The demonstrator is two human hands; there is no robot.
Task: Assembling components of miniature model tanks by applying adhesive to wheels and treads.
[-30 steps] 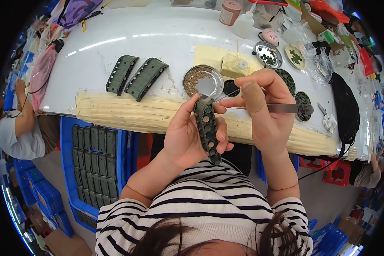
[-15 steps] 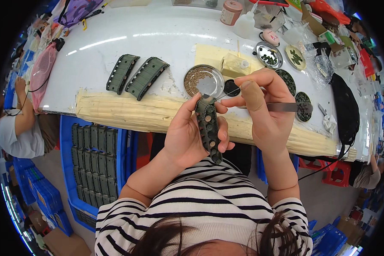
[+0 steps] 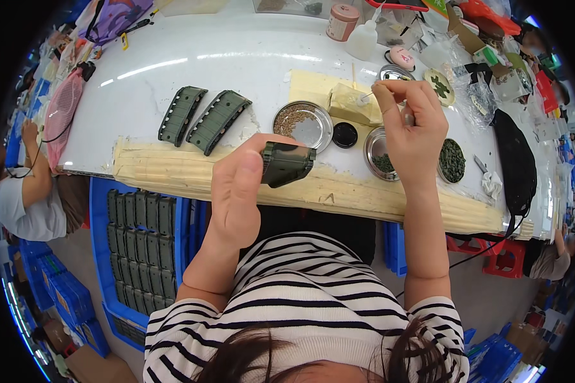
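Observation:
My left hand [image 3: 238,191] is closed around a camouflage-green model part [image 3: 287,167] with a track-like toothed edge, held above the table's front edge. Its flat end now shows, and the wheeled side is turned away. My right hand [image 3: 420,131] pinches a thin needle-like tool [image 3: 368,96]. The tool's tip is at the opening of a small pot set in a yellow taped block [image 3: 345,105]; whether it touches cannot be made out. A bit of metal shows inside the right palm, mostly hidden. Two similar curved green parts [image 3: 182,118] [image 3: 220,122] lie at the left.
Beyond my hands stands a round metal dish [image 3: 314,145] of brown bits, beside a black disc [image 3: 345,135]. Dishes of small green pieces [image 3: 452,161] [image 3: 369,148] flank my right forearm. A blue crate [image 3: 101,255] at lower left holds rows of green parts. A black pouch [image 3: 516,166] lies at right.
My right hand has moved away from the model part, up and right to the yellow block. My left hand has shifted left and rotated the part. The tweezers seen earlier are now mostly hidden.

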